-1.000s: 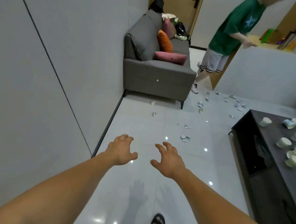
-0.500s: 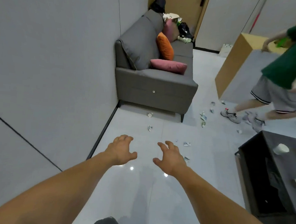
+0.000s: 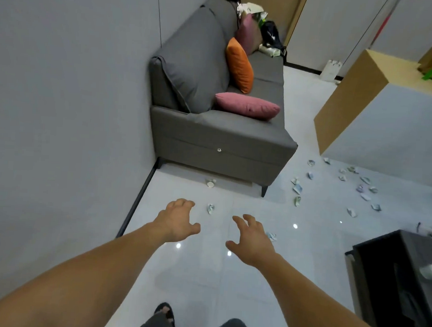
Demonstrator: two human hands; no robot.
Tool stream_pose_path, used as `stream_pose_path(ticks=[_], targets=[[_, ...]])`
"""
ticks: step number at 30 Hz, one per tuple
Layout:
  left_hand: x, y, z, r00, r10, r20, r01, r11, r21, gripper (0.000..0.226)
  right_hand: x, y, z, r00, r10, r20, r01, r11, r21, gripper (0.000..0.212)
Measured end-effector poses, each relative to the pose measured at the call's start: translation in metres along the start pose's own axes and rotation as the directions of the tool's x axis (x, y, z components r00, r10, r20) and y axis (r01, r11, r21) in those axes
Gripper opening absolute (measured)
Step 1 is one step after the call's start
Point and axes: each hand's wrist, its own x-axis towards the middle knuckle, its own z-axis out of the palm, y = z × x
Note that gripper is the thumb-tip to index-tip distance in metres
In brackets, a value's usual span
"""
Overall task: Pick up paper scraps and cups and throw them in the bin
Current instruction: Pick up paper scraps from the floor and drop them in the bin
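Since the earlier frame the view is brought closer to the sofa (image 3: pixel 226 138). The person in green is no longer seen, and less of the black table (image 3: pixel 392 275) is shown. Both hands are kept out front.

- Left hand (image 3: pixel 177 220): fingers spread and loosely curled, nothing held.
- Right hand (image 3: pixel 252 239): same, nothing gripped.
- The nearest paper scrap (image 3: pixel 210 208) is seen on the floor (image 3: pixel 203 276) just ahead, between the two hands and closer to the left fingertips. Its long axis is pointed roughly away from the camera.
- A second scrap (image 3: pixel 272 236) is seen just off the right hand's little-finger side.
- A cup (image 3: pixel 210 183) is seen farther on, at the sofa's front edge.
- More scraps (image 3: pixel 360 187) are scattered well off to the right.
- No bin is in view.

Judgement: the middle scrap is best taken by the left hand and the side one by the right. A downward reach is needed for either.
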Motion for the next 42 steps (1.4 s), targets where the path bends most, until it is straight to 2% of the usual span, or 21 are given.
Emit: stream_pose_path(ticks=[11,19,22,25,28,31,36,42], targets=[[0.196,-0.007,-0.047,0.988,-0.130,0.079,0.132,0.991,-0.022,0.073,0.212,0.014,-0.029,0.985,-0.054,0.163,0.054,0.999,0.002,0.077],[0.369,-0.025,-0.005,0.936,-0.307,0.170,0.338,0.920,-0.199,0.073,0.412,0.057,0.002,0.925,-0.129,0.357,0.168,0.982,-0.081,0.076],[0.434,-0.050,0.037,0.914,-0.359,0.189,0.399,0.880,-0.259,0.071,0.483,0.072,0.046,0.911,-0.147,0.385,0.194,0.977,-0.088,0.077],[0.495,-0.090,0.097,0.898,-0.381,0.222,0.430,0.869,-0.245,0.071,0.550,0.091,0.114,0.895,-0.148,0.420,0.214,0.970,-0.113,0.079],[0.553,-0.135,0.163,0.881,-0.383,0.277,0.445,0.869,-0.215,0.072,0.612,0.115,0.198,0.894,-0.111,0.434,0.182,0.975,-0.126,0.081],[0.604,-0.178,0.229,0.888,-0.373,0.270,0.437,0.867,-0.240,0.071,0.660,0.138,0.284,0.895,-0.054,0.442,0.127,0.983,-0.136,0.086],[0.641,-0.232,0.332,0.885,-0.380,0.267,0.452,0.839,-0.303,0.069,0.711,0.164,0.397,0.902,-0.008,0.432,0.094,0.979,-0.179,0.090],[0.656,-0.253,0.392,0.835,-0.443,0.325,0.548,0.723,-0.421,0.064,0.723,0.175,0.457,0.937,-0.035,0.348,0.107,0.976,-0.189,0.076]])
